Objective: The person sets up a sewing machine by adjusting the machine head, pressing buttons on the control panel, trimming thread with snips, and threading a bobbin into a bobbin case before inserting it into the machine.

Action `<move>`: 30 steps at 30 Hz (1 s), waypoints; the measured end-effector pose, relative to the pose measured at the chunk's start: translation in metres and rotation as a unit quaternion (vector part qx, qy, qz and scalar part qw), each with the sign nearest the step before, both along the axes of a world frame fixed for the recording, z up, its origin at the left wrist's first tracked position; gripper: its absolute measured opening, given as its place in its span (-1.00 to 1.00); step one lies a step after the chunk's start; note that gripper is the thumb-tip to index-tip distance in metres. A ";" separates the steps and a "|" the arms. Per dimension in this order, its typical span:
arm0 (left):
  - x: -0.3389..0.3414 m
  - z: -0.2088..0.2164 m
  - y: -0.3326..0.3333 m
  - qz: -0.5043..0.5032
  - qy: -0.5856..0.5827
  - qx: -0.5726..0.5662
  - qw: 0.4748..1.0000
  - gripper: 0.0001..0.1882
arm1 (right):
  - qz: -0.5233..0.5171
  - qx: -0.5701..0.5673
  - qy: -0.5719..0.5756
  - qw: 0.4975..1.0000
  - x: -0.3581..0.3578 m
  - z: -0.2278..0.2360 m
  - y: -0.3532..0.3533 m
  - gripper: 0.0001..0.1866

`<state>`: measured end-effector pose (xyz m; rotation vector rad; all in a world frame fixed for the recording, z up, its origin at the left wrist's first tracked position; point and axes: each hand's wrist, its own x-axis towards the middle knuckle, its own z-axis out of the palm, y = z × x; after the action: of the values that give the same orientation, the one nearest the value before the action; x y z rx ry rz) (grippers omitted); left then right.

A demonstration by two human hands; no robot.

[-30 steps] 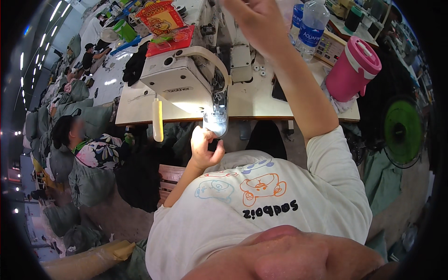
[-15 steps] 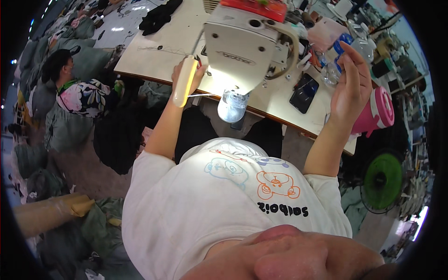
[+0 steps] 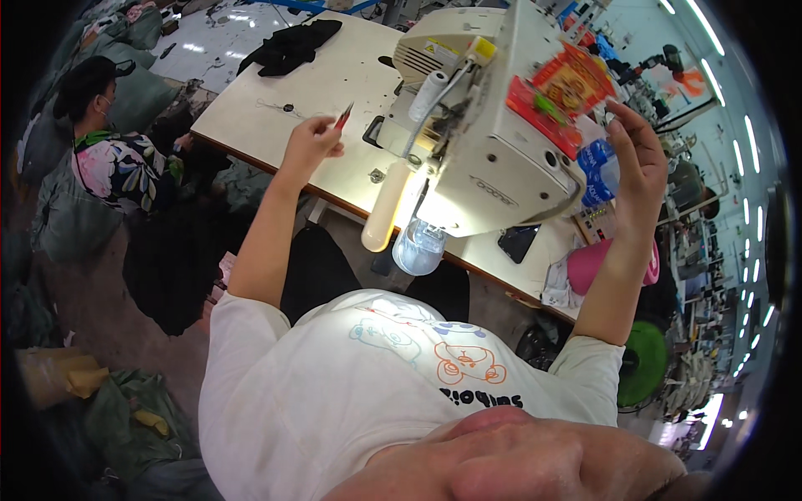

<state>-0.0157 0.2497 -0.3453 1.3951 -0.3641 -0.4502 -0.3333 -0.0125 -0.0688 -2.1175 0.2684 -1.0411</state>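
Observation:
My left hand [image 3: 312, 150] is held above the left part of the pale table, pinching small red-handled thread snips [image 3: 343, 116] with the dark tip pointing up. To its right stands a white sewing machine [image 3: 493, 179], with a cream lamp handle [image 3: 388, 207] on a bendy metal arm lighting its front. Below the light is a clear plastic piece [image 3: 419, 247]. Raised at the machine's right side, my right hand [image 3: 638, 159] has its fingertips together beside an orange-red packet [image 3: 572, 79]. Whether they grip the packet's edge or something else I cannot make out.
Black cloth [image 3: 291, 47] lies at the table's far left. A phone [image 3: 519, 242], a blue-labelled bottle [image 3: 598, 171] and a pink jug [image 3: 589, 271] stand on the right. A green fan [image 3: 643, 363] is lower right. Another person [image 3: 117, 163] sits at left among sacks.
The view has shifted, bringing the packet on the machine into sight. My left hand has come out from behind the lamp handle, showing the snips. My right hand now reaches the packet's side.

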 end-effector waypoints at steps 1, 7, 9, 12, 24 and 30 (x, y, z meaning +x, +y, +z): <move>0.000 0.024 0.001 -0.043 0.018 -0.025 0.999 -0.61 | -0.008 0.004 0.010 1.000 0.008 0.001 -0.011 -0.67; 0.003 0.155 -0.043 -0.156 -0.253 -0.069 0.952 -0.73 | -0.060 -0.025 0.095 0.993 0.028 0.021 -0.019 -0.57; 0.000 0.184 -0.069 -0.106 -0.463 -0.024 0.879 -0.66 | -0.060 -0.040 0.094 0.993 0.033 0.018 -0.018 -0.55; -0.001 0.211 -0.087 -0.062 -0.592 -0.032 0.803 -0.58 | -0.033 -0.051 0.110 0.992 0.051 0.015 -0.010 -0.39; 0.002 0.280 -0.114 -0.081 -0.811 -0.087 0.573 -0.87 | -0.075 -0.074 0.188 0.976 0.053 0.027 0.035 -0.28; -0.007 0.278 -0.112 -0.057 -0.803 -0.076 0.588 -0.85 | -0.090 -0.093 0.162 0.978 0.059 0.024 0.040 -0.56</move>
<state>-0.0225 0.1382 -0.0673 1.2316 -1.9167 0.9394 -0.2746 0.0276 -0.0449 -2.4706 0.5485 -0.8427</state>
